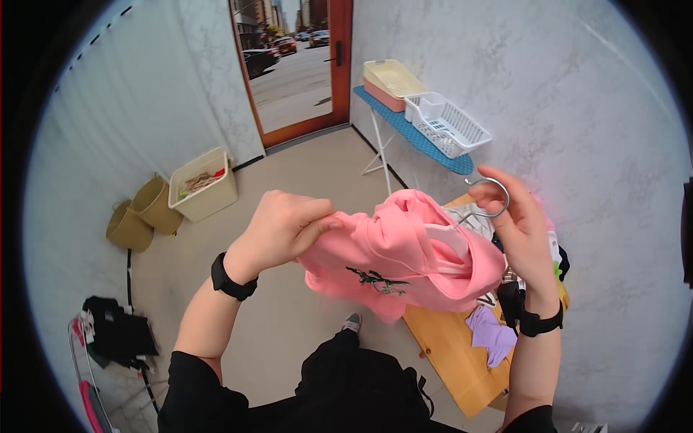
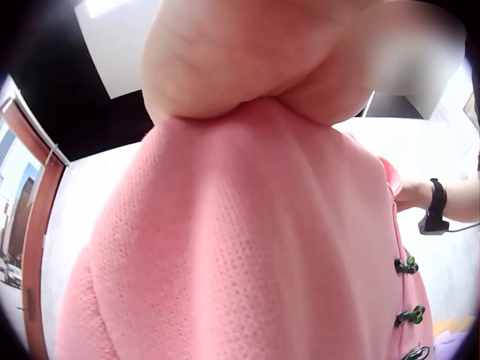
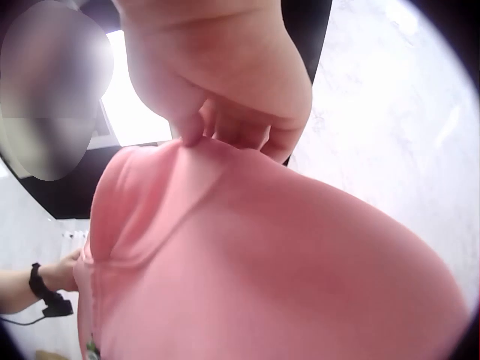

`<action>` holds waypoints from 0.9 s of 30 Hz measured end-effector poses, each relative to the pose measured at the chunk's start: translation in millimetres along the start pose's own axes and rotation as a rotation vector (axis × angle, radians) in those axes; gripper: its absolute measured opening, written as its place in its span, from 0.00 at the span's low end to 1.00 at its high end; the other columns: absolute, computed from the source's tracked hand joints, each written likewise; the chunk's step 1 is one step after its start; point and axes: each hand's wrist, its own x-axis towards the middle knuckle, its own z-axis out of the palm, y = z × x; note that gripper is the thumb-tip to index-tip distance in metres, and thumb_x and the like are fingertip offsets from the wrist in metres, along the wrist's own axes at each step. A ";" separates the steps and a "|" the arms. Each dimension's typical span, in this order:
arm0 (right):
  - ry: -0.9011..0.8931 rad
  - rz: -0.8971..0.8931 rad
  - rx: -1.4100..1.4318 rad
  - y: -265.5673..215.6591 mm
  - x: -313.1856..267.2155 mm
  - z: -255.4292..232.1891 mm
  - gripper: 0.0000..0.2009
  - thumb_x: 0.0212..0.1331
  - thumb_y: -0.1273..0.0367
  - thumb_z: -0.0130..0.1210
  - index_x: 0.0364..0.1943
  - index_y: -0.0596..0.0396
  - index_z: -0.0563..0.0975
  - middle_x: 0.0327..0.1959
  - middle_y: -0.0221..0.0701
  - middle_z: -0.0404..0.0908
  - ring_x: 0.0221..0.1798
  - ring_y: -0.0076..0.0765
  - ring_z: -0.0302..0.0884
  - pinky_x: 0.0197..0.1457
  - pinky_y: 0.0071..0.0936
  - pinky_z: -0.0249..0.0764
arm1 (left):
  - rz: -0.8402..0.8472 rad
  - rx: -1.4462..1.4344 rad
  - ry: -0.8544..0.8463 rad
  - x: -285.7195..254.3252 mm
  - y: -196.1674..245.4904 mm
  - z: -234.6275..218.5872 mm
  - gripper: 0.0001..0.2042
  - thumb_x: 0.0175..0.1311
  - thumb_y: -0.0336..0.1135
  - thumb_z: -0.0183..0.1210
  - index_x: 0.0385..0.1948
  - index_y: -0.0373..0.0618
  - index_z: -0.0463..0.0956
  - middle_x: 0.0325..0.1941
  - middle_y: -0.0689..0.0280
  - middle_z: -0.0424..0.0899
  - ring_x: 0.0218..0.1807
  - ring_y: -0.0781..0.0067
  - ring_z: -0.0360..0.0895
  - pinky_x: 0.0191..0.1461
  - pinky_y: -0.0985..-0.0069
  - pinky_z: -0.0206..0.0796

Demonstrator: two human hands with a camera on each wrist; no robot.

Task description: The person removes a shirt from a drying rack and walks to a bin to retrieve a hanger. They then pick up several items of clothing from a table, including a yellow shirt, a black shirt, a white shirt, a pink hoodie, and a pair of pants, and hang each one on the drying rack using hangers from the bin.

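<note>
A pink garment (image 1: pixel 382 260) with dark green decorations hangs between both hands, and a clothes hanger (image 1: pixel 442 234) shows inside its neck opening. The metal hook (image 1: pixel 498 189) sticks up out of the neck. My left hand (image 1: pixel 285 227) pinches the garment's edge between thumb and fingers; the left wrist view shows the left hand (image 2: pixel 255 60) above the gripped pink cloth (image 2: pixel 240 225). My right hand (image 1: pixel 523 231) has its fingers curled around the hanger by the hook. Seen from the right wrist, the right hand (image 3: pixel 217 75) meets the top of the pink cloth (image 3: pixel 262 247); the hook is hidden there.
A wooden table (image 1: pixel 455 361) below right holds a purple cloth (image 1: pixel 492 335) and other clothes. Behind it stands a blue ironing board (image 1: pixel 426 141) with a white basket (image 1: pixel 447 126). Woven baskets (image 1: pixel 155 206), a cream bin (image 1: pixel 206 195) and a rack with dark clothes (image 1: pixel 119 335) are at left.
</note>
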 end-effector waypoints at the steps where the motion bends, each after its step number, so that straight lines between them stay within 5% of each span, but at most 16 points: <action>1: -0.034 -0.035 -0.119 -2.7 -5.1 11.0 0.18 0.65 0.64 0.53 0.56 0.57 0.72 0.47 0.33 0.78 0.48 0.27 0.73 0.53 0.24 0.67 | -0.067 0.000 0.061 -19.1 8.9 -2.5 0.09 0.60 0.33 0.59 0.22 0.42 0.73 0.16 0.56 0.69 0.19 0.55 0.67 0.22 0.69 0.58; 4: 0.055 -0.053 -0.110 18.6 -43.4 29.0 0.19 0.65 0.61 0.54 0.54 0.58 0.73 0.47 0.33 0.77 0.50 0.29 0.73 0.55 0.28 0.67 | -0.284 -0.003 0.223 -83.8 25.6 -14.0 0.10 0.61 0.33 0.59 0.21 0.41 0.74 0.15 0.57 0.68 0.17 0.59 0.66 0.21 0.71 0.57; 5: -0.057 -0.078 -0.081 31.5 -57.2 36.2 0.20 0.64 0.58 0.55 0.53 0.58 0.73 0.48 0.35 0.76 0.53 0.34 0.72 0.57 0.31 0.66 | -0.406 -0.033 0.315 -107.7 33.9 -20.6 0.10 0.61 0.33 0.59 0.21 0.40 0.74 0.15 0.57 0.68 0.16 0.60 0.65 0.21 0.72 0.56; 6: -0.060 -0.263 -0.239 31.3 -66.3 51.9 0.22 0.59 0.58 0.60 0.51 0.58 0.74 0.51 0.39 0.74 0.55 0.43 0.71 0.58 0.35 0.67 | -0.452 -0.005 0.305 -127.7 47.0 -27.5 0.10 0.61 0.33 0.59 0.21 0.40 0.74 0.15 0.57 0.68 0.16 0.60 0.65 0.21 0.72 0.56; 8: 0.013 -0.381 -0.455 20.0 -78.5 83.3 0.23 0.52 0.60 0.65 0.49 0.58 0.75 0.53 0.43 0.72 0.55 0.50 0.71 0.57 0.38 0.68 | -0.476 -0.023 0.385 -157.5 72.3 -39.7 0.10 0.62 0.31 0.59 0.22 0.38 0.74 0.15 0.58 0.67 0.16 0.65 0.63 0.21 0.74 0.56; 12: 0.075 -0.362 -0.265 -1.6 -86.4 140.9 0.24 0.48 0.62 0.67 0.48 0.57 0.75 0.51 0.43 0.74 0.52 0.51 0.72 0.54 0.38 0.69 | -0.510 0.170 0.427 -231.9 115.1 -74.7 0.11 0.63 0.31 0.59 0.22 0.36 0.73 0.15 0.58 0.67 0.15 0.66 0.63 0.21 0.74 0.56; 14: -0.120 -0.281 -0.311 -1.5 -92.1 157.9 0.20 0.50 0.64 0.65 0.46 0.57 0.76 0.42 0.40 0.78 0.45 0.48 0.75 0.49 0.36 0.71 | -0.627 0.171 0.561 -268.7 131.8 -86.1 0.11 0.63 0.31 0.58 0.22 0.36 0.74 0.14 0.58 0.67 0.15 0.67 0.62 0.20 0.74 0.55; 17: -0.348 -0.393 -0.162 -12.5 -94.5 200.8 0.13 0.54 0.66 0.62 0.40 0.58 0.78 0.33 0.37 0.80 0.38 0.46 0.76 0.43 0.35 0.71 | -0.723 0.260 0.615 -328.8 160.4 -106.8 0.12 0.64 0.31 0.57 0.20 0.37 0.72 0.13 0.58 0.66 0.14 0.66 0.61 0.20 0.74 0.54; 24: -0.776 -0.465 0.217 -112.5 -114.6 351.8 0.08 0.61 0.67 0.56 0.36 0.58 0.79 0.28 0.36 0.78 0.31 0.43 0.73 0.36 0.32 0.70 | -0.907 0.504 0.646 -481.9 230.5 -162.6 0.15 0.64 0.33 0.57 0.17 0.40 0.69 0.11 0.57 0.63 0.12 0.60 0.59 0.18 0.70 0.51; 27: -0.858 -0.564 0.226 -162.8 -144.4 427.9 0.09 0.60 0.65 0.57 0.31 0.58 0.76 0.23 0.36 0.73 0.28 0.43 0.71 0.32 0.33 0.69 | -1.066 0.486 0.801 -547.0 263.6 -184.5 0.14 0.64 0.33 0.57 0.18 0.39 0.70 0.12 0.57 0.65 0.13 0.61 0.61 0.18 0.70 0.53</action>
